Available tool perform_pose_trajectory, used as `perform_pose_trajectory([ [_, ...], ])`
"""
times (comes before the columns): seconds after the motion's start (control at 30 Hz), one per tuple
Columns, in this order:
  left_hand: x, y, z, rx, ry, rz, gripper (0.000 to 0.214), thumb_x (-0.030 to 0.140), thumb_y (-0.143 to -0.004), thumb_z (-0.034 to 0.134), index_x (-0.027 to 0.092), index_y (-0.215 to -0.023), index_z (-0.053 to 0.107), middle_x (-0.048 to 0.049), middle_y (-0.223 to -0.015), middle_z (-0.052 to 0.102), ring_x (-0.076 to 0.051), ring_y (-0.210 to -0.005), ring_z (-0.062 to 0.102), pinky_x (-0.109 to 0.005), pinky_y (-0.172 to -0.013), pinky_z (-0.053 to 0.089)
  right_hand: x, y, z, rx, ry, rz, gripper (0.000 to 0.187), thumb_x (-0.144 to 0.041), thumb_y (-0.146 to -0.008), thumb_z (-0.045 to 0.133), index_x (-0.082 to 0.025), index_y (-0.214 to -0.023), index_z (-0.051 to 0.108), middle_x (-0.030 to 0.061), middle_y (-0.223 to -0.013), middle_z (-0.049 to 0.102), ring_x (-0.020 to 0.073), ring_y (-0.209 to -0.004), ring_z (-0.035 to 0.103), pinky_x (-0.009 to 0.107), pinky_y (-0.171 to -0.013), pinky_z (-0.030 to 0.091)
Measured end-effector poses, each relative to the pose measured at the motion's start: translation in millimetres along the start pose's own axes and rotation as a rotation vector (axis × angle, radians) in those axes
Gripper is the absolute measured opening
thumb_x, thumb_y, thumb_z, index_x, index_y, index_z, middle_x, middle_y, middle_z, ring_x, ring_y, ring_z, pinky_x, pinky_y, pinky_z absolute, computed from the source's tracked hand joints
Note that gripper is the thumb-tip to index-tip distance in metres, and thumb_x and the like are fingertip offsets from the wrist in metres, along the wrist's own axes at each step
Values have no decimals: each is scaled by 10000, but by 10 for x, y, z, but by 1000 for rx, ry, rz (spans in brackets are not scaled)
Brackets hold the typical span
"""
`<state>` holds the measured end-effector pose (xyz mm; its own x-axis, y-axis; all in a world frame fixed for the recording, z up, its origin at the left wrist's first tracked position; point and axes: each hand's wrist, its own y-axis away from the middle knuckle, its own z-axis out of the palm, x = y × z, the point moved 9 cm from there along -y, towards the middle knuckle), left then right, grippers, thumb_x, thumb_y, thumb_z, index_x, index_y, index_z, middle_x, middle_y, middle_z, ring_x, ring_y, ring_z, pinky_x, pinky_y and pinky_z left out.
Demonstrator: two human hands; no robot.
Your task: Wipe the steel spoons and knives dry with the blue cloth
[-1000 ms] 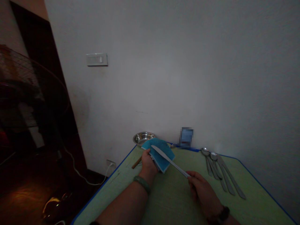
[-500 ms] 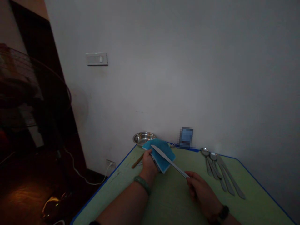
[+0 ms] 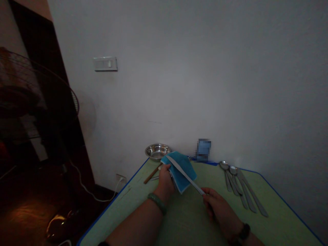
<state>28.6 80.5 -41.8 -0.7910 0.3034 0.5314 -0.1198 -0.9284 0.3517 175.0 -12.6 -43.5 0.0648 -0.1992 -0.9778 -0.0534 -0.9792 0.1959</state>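
At the far corner of the table [image 3: 187, 218], a steel bowl [image 3: 157, 151] sits just beyond the edge, and a thin wooden stick [image 3: 152, 174] lies close beside my left hand [image 3: 165, 181]. That hand is closed around the folded blue cloth [image 3: 183, 182], with my thumb over the top and the fabric bunched against my palm. The table knife [image 3: 186, 175] lies diagonally across the cloth, its blade on the fold and pointing away toward my left hand, its narrow handle running down to the right. The blade looks dull silver and plain. My right hand [image 3: 217, 205] is nearer the handle and pinches its end between thumb and fingers. Further right, past a pixelated blue object [image 3: 204, 148] by the wall, spoons [image 3: 225, 166] and more knives [image 3: 249, 196] lie side by side.
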Motion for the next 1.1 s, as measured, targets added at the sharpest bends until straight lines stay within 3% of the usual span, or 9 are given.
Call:
perform_pose_trajectory([
  [0.2, -40, 15, 26, -28, -96, -11, 274, 295, -671, 476, 111, -830, 603, -98, -663, 667, -260, -655, 632, -470, -749, 452, -31, 2, 2, 2, 27, -11, 254, -327, -708, 423, -164, -878, 519, -90, -480, 382, 39, -360, 314, 177, -375, 231],
  [0.5, -44, 11, 149, -158, -2, -22, 442, 404, -715, 435, 87, -985, 585, -146, -811, 669, -307, -795, 618, -516, -803, 409, 59, -50, 8, -30, 25, -27, 275, -328, -709, 445, -183, -929, 523, -80, -540, 437, 39, -379, 341, 179, -391, 244],
  [0.67, -13, -10, 155, -170, 17, -1, 494, 430, -725, 427, 67, -1027, 572, -172, -862, 660, -316, -839, 606, -506, -822, 403, 12, -11, 15, -34, 76, -34, 335, -364, -718, 451, -185, -999, 482, -54, -649, 513, 41, -402, 393, 184, -402, 275],
  [0.93, 32, -24, 129, -140, 75, 12, 449, 392, -724, 448, 97, -1040, 569, -139, -878, 665, -279, -846, 612, -468, -853, 399, 37, -23, 43, -74, 100, -23, 222, -397, -707, 461, -180, -742, 492, -65, -580, 470, 36, -399, 370, 176, -395, 274],
  [1.1, -27, 15, 137, -137, 94, -75, 491, 428, -740, 401, 88, -1052, 569, -165, -917, 652, -309, -868, 601, -501, -833, 402, 14, -15, 26, -45, 99, -8, 188, -364, -725, 426, -182, -757, 458, -90, -508, 393, 32, -361, 311, 169, -363, 239],
])
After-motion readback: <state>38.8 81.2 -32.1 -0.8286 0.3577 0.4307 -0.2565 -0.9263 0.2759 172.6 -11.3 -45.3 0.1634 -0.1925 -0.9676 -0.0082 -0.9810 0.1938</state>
